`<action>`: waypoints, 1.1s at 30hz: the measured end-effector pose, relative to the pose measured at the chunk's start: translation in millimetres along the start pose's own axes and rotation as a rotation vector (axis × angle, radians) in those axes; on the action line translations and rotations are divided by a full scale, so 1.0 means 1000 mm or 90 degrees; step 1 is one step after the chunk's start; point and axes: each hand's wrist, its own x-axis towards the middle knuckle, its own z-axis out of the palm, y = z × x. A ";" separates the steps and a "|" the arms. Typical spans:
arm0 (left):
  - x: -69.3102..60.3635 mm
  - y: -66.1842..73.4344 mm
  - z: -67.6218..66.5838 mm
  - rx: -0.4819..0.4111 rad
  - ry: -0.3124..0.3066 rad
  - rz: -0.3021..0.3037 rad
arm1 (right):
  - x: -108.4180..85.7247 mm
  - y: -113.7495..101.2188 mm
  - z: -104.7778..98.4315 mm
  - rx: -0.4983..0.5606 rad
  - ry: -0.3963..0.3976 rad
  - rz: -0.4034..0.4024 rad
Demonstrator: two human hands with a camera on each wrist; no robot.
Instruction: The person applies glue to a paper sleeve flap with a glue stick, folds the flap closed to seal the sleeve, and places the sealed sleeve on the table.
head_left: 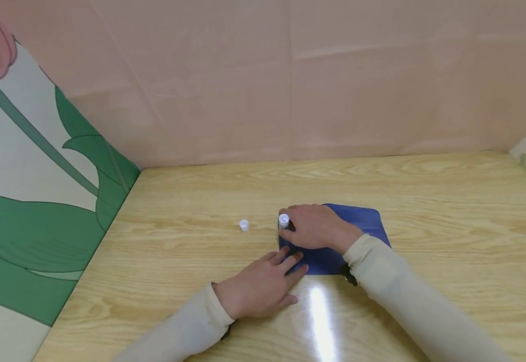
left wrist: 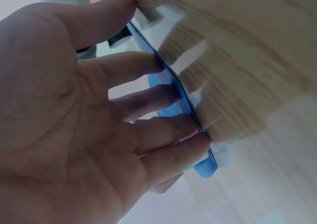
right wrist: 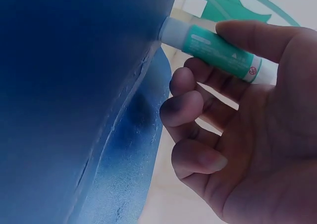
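My right hand (head_left: 319, 226) grips a glue stick (head_left: 283, 221), green with white ends in the right wrist view (right wrist: 218, 50). The glue stick stands about upright at the left part of a dark blue envelope (head_left: 362, 218), its lower white end against the blue surface. A glue-like streaky band (right wrist: 114, 120) runs along the envelope in the right wrist view. With fingers spread and fairly straight, my left hand (head_left: 263, 286) rests its fingertips on the envelope's near left corner. A small white cap (head_left: 244, 225) lies on the table to the left of the glue stick.
The wood-grain table (head_left: 177, 201) reaches back to a pinkish wall covering (head_left: 290, 90). On the left stands a panel with green leaves (head_left: 27, 236) and a pink flower. A bright light reflection shows on the table near the hands.
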 end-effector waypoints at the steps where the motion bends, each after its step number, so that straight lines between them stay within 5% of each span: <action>1: 0.000 0.000 0.000 0.000 0.000 0.000 | 0.000 0.000 0.000 0.001 -0.001 0.000; 33: -0.001 0.001 0.000 -0.022 0.013 -0.002 | 0.010 -0.005 -0.004 0.005 -0.032 0.050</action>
